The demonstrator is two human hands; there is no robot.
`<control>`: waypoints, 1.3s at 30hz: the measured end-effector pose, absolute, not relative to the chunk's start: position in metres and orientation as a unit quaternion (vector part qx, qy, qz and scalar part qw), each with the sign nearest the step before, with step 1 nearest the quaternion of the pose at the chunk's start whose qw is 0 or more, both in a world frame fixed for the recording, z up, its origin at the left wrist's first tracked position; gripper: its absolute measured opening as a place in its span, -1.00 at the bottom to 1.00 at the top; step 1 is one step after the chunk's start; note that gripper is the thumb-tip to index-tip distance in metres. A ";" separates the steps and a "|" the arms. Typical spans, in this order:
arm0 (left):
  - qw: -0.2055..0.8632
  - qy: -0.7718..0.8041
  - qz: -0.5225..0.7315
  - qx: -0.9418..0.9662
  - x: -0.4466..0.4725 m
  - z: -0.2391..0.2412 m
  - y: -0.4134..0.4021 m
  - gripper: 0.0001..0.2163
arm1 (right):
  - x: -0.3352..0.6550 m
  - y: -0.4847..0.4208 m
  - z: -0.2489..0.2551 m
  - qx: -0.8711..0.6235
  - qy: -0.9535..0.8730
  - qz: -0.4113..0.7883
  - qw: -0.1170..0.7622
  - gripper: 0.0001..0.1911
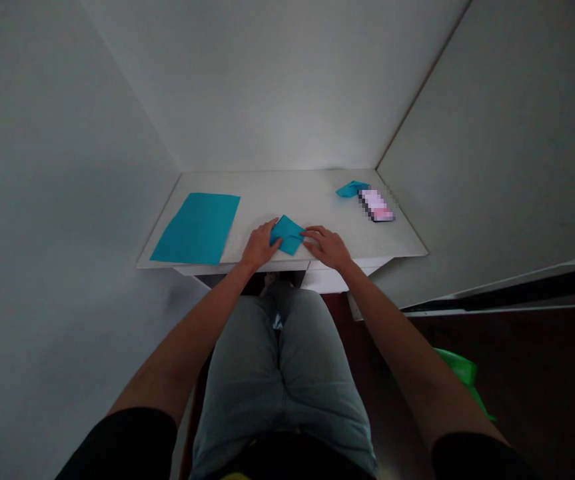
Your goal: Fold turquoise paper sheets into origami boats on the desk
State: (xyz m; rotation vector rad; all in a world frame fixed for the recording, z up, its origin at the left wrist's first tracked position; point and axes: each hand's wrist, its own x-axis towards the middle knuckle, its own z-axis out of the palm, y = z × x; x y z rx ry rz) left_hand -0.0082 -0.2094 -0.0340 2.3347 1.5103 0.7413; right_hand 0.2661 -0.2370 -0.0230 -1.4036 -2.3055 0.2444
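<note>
A small piece of folded blue paper (288, 233) lies on the white desk close to its front edge, turned like a diamond with a crease across its middle. My left hand (261, 244) holds its left side, fingers along the upper left edge and thumb at the lower left. On the other side, the fingers and thumb of my right hand (328, 247) close on the right corner. Part of the paper's left edge is hidden under my left fingers.
A larger blue sheet (200, 229) lies flat on the desk (287, 187) at the left. Another folded blue paper piece (351, 190) rests at the back right, beside a phone (377, 205). Walls enclose the desk; a green plastic object (460, 367) stands low at the right.
</note>
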 end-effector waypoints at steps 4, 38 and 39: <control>0.133 0.537 0.238 0.798 -0.008 -0.030 -0.211 -0.33 | 0.263 -0.232 -0.027 -0.515 -0.834 0.075 0.182 -0.56; 0.026 0.368 0.078 0.926 -0.019 -0.024 -0.248 -0.22 | 0.248 -0.217 -0.031 -0.468 -0.844 0.083 0.248 -0.56; 0.025 0.373 0.075 0.925 -0.018 -0.025 -0.248 -0.24 | 0.247 -0.220 -0.031 -0.458 -0.855 0.080 0.230 -0.53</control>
